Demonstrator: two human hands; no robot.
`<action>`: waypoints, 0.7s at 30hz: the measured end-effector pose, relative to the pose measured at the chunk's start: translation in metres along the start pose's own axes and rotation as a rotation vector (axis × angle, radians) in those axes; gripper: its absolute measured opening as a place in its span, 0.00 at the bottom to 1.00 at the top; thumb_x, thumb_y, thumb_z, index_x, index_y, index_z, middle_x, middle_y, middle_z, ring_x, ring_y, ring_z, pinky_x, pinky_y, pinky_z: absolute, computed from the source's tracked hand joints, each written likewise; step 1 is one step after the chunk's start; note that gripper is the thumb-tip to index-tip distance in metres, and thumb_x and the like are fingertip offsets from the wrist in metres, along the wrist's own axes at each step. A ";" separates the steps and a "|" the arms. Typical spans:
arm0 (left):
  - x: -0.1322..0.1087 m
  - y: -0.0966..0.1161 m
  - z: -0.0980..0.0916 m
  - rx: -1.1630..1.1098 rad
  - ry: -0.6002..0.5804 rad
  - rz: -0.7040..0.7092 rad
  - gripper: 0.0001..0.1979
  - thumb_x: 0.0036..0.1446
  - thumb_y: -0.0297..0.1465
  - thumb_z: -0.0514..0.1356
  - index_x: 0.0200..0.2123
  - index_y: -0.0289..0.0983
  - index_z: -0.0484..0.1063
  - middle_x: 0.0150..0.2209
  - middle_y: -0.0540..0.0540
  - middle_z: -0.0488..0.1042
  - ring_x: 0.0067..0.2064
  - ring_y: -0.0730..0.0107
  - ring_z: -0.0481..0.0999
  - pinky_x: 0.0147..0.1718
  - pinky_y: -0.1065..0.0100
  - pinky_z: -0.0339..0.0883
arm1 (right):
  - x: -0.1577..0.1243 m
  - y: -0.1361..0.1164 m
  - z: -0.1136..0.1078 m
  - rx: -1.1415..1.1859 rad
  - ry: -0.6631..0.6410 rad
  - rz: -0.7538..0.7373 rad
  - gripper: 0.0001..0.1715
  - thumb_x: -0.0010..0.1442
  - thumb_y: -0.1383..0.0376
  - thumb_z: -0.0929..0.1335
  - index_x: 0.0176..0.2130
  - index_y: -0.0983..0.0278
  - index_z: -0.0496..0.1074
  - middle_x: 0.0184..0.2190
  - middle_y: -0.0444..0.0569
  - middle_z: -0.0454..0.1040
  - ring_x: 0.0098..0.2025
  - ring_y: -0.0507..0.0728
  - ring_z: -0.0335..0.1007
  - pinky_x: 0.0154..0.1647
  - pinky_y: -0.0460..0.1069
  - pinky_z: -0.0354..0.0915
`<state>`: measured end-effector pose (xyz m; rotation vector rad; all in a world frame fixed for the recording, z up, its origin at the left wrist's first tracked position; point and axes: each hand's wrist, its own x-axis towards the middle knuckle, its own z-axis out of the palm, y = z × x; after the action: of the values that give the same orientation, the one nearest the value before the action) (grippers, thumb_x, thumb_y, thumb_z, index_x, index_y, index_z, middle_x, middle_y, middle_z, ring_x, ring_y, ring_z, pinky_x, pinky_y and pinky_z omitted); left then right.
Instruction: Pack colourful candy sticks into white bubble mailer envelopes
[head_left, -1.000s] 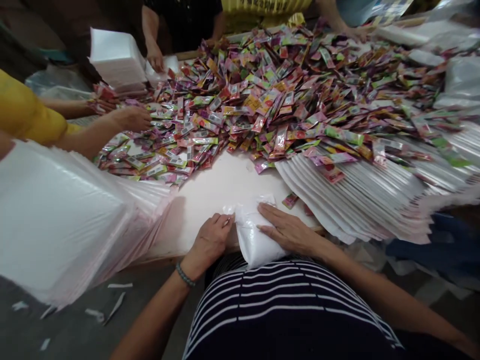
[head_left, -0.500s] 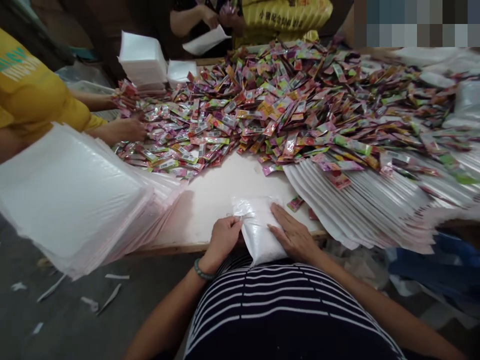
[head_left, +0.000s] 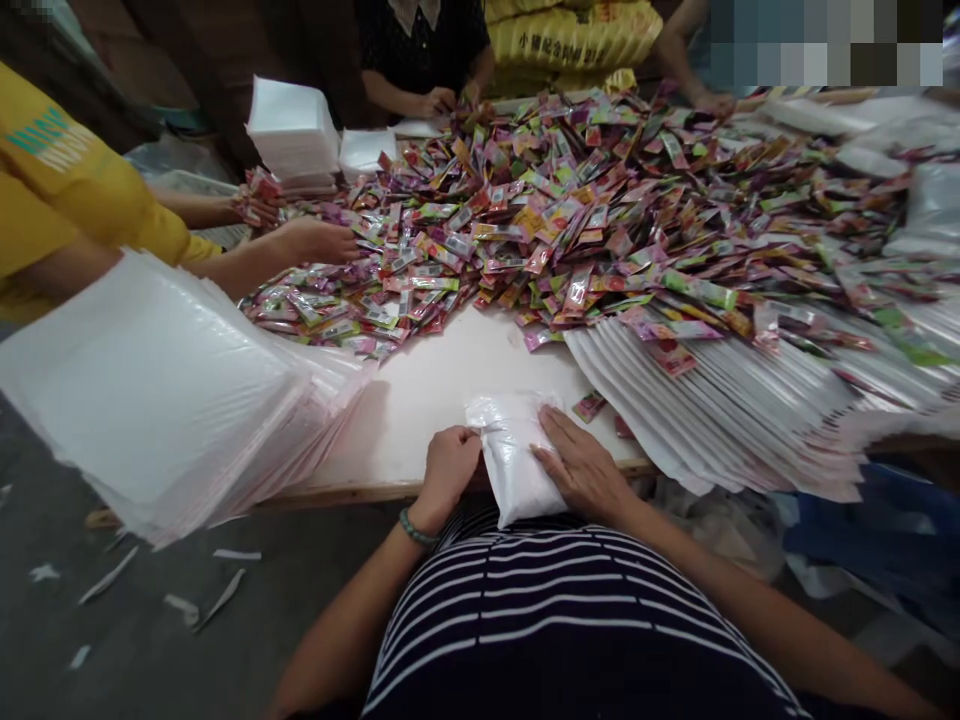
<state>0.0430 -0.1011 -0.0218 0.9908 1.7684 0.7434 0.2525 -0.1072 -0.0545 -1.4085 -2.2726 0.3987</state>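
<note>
A white plastic packet (head_left: 517,455) lies at the table's front edge, against my striped shirt. At its left edge my left hand (head_left: 452,462) is closed in a pinch, fingertips on the packet's side. My right hand (head_left: 589,462) rests along the packet's right side with its fingers stretched out. Just beyond the right hand, a small sachet (head_left: 589,405) lies on the white table (head_left: 450,375). A fanned row of white pouches (head_left: 712,410) is at the right, and a stack of white pouches (head_left: 157,380) at the left.
A large heap of colourful sachets (head_left: 540,220) covers the table's back. Behind it stands a white stack (head_left: 292,130). A person in yellow (head_left: 82,190) reaches in from the left; another person's hands (head_left: 441,102) are at the back. Paper scraps (head_left: 217,600) lie on the floor.
The yellow-clad person's nearer hand has moved right over the sachets. At the back, the other person's hands and white sheet have come down to the table. My hands have hardly moved.
</note>
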 end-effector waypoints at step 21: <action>-0.002 0.001 0.003 0.040 -0.004 0.089 0.10 0.50 0.34 0.57 0.27 0.35 0.76 0.24 0.48 0.75 0.27 0.69 0.70 0.26 0.71 0.61 | 0.002 -0.004 -0.006 0.007 -0.024 0.028 0.35 0.68 0.51 0.55 0.62 0.71 0.62 0.61 0.64 0.64 0.64 0.66 0.59 0.63 0.64 0.59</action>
<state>0.0462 -0.1018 -0.0214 1.1026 1.7507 0.7636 0.2517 -0.1069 -0.0476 -1.4404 -2.2704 0.4336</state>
